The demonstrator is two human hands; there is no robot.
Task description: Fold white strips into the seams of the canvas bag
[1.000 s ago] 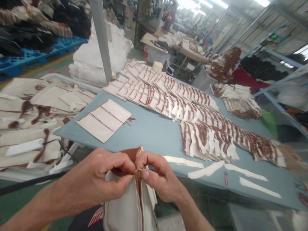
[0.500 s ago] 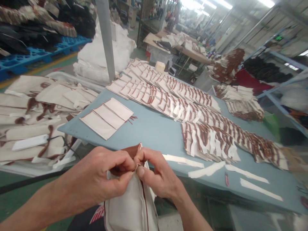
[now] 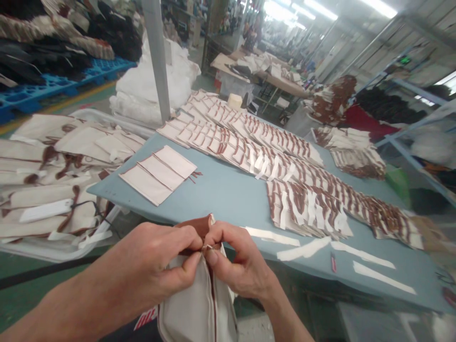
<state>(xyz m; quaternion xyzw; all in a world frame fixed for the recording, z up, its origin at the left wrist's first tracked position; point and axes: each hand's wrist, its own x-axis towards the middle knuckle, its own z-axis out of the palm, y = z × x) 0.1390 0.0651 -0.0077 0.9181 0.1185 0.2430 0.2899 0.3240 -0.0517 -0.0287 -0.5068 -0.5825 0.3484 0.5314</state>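
Note:
A cream bag piece [image 3: 192,308] with brown piping and a brown inside hangs below my hands, in front of the table edge. My left hand [image 3: 167,256] pinches its upper edge between thumb and forefinger. Right beside it, my right hand [image 3: 231,259] pinches the same edge near the brown seam. The fingertips of both hands nearly touch, and they partly hide the spot that they grip. Beyond them, a flat cream panel [image 3: 158,175] with brown lines lies on the blue-grey table [image 3: 221,194].
Overlapping rows of cream panels [image 3: 228,142] with brown strips cover the table's far side. White strips [image 3: 304,248] and a small pink tool [image 3: 333,262] lie near its front edge. At left stands a bin [image 3: 81,256] of cream pieces; a grey post [image 3: 157,61] rises behind.
Both hands have shifted slightly, still pinching the bag piece's edge. The piece has moved a little right and down. The view has turned slightly.

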